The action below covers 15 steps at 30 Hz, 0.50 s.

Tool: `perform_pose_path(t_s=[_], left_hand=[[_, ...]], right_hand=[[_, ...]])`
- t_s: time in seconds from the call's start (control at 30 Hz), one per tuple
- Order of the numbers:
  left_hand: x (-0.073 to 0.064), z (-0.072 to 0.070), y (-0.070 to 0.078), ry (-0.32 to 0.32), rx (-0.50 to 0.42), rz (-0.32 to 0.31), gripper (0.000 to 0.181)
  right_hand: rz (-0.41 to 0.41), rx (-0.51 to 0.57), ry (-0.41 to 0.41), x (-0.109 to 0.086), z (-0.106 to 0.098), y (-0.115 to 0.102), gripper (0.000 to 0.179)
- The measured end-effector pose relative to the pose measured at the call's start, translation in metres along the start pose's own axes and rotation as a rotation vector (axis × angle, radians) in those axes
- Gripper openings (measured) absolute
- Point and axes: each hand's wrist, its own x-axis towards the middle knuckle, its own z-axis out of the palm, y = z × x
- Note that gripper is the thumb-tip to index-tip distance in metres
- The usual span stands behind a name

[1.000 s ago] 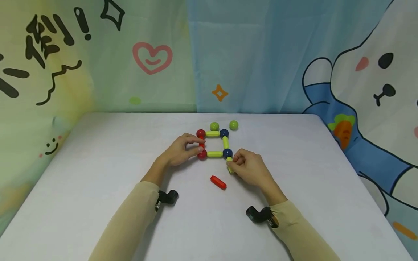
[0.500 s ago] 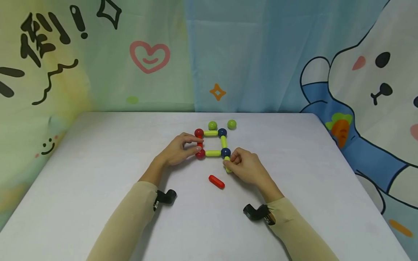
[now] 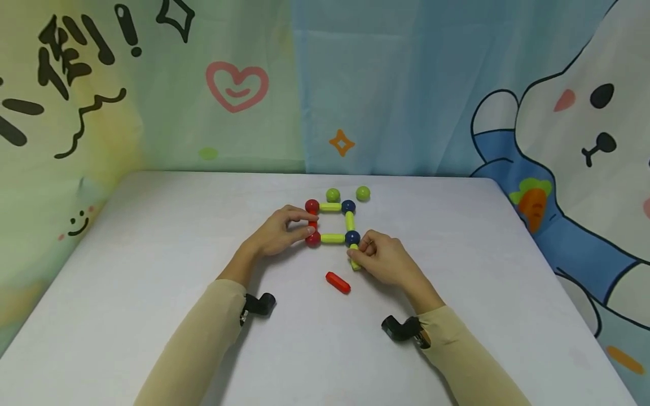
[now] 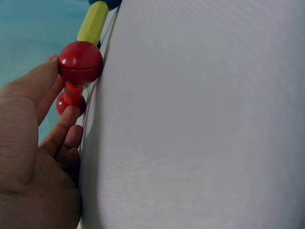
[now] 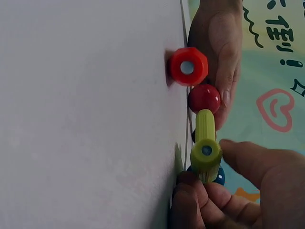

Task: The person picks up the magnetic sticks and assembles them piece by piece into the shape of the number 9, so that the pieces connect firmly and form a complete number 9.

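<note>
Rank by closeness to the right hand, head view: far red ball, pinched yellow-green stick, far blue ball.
1. Yellow-green stick: pinched by the right hand, at its left side.
2. Far blue ball: beyond the hand, to its left.
3. Far red ball: also beyond, farther left than the blue one.

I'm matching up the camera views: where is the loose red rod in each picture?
Head: the loose red rod lies below centre, slightly right.
Left wrist: not in it.
Right wrist: the loose red rod shows end-on, right of centre, upper half.
Shared landmark: the near red ball beside the left hand.
</note>
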Motion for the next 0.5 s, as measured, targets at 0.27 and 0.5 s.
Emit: perform_pose_path(t_s=[0.27, 0.5], left_hand=[[0.002, -0.004, -0.003, 0.011, -0.015, 0.026, 0.034], [0.002, -0.003, -0.003, 0.008, -0.038, 0.020, 0.032]], right_hand=[[-0.054, -0.024, 0.057, 0.013, -0.011, 0.002, 0.026], [-0.040, -0.009, 0.059, 0.028, -0.020, 0.010, 0.029]])
